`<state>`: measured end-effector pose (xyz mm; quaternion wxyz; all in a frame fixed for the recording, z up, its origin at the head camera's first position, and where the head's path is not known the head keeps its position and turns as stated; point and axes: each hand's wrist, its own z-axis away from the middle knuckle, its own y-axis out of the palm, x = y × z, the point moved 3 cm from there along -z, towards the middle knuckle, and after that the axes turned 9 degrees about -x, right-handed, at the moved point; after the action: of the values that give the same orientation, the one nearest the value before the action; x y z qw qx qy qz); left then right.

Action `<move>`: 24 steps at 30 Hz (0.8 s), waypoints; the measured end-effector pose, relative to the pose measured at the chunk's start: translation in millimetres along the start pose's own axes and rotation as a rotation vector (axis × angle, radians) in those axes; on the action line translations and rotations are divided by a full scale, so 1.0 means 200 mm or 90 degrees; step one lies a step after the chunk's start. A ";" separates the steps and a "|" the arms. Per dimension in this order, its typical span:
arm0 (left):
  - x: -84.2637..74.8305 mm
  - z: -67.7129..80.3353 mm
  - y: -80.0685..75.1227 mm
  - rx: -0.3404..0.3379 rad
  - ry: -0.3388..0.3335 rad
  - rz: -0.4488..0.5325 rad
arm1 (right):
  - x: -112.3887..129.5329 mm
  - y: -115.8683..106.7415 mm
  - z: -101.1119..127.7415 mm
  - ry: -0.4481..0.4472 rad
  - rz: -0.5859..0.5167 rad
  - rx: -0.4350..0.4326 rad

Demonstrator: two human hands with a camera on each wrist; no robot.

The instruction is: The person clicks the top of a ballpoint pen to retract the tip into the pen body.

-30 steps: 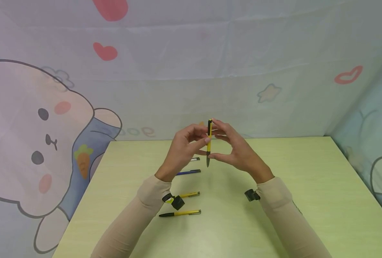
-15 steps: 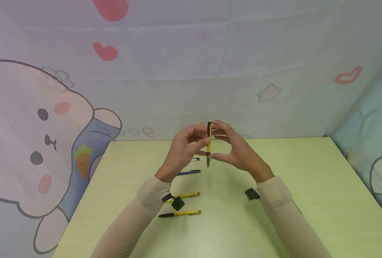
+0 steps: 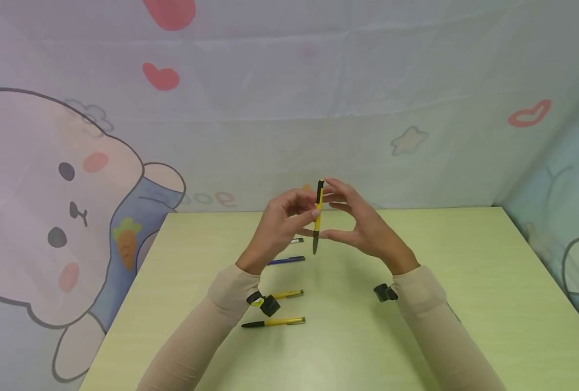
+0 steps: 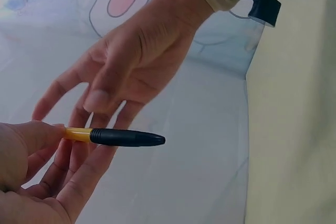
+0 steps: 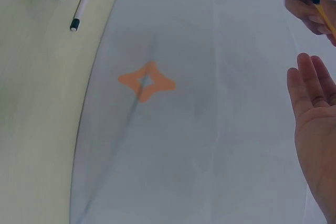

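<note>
In the head view a yellow pen (image 3: 317, 220) with a black tip section and black clip stands nearly upright above the table, tip down. My left hand (image 3: 289, 217) pinches its yellow barrel between thumb and fingers; the left wrist view shows the black tip (image 4: 128, 137) sticking out past the thumb. To the right of the pen is my right hand (image 3: 362, 228), thumb and fingers spread apart around it, index fingertip close by the pen's top end. In the right wrist view the right hand's fingers (image 5: 310, 85) are extended, apart from the pen.
Several pens lie in a column on the pale table (image 3: 465, 304): a white pen (image 3: 297, 240), a blue pen (image 3: 286, 260), a yellow pen (image 3: 289, 295) and a yellow-and-black pen (image 3: 273, 322). My left forearm partly covers some. A printed cloth (image 3: 279, 98) hangs behind the table.
The pen's top end has tilted slightly to the right. My right hand has shifted a little to the right, while the left hand keeps its pinch.
</note>
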<state>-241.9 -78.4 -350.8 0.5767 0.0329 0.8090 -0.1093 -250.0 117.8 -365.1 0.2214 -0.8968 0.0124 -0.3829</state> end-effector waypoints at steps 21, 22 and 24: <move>0.14 0.05 -0.13 -0.004 -0.091 -0.029 | -0.07 -0.05 0.11 0.048 -0.001 -0.015; 0.15 0.05 -0.14 -0.005 -0.093 -0.031 | -0.07 -0.06 0.12 0.052 -0.002 -0.016; 0.17 0.06 -0.16 -0.003 -0.099 -0.034 | -0.08 -0.06 0.13 0.057 -0.004 -0.017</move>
<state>-247.1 -114.3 -381.6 0.6350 0.0014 0.7624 -0.1247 -244.3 141.3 -387.0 0.2071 -0.8817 0.0244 -0.4232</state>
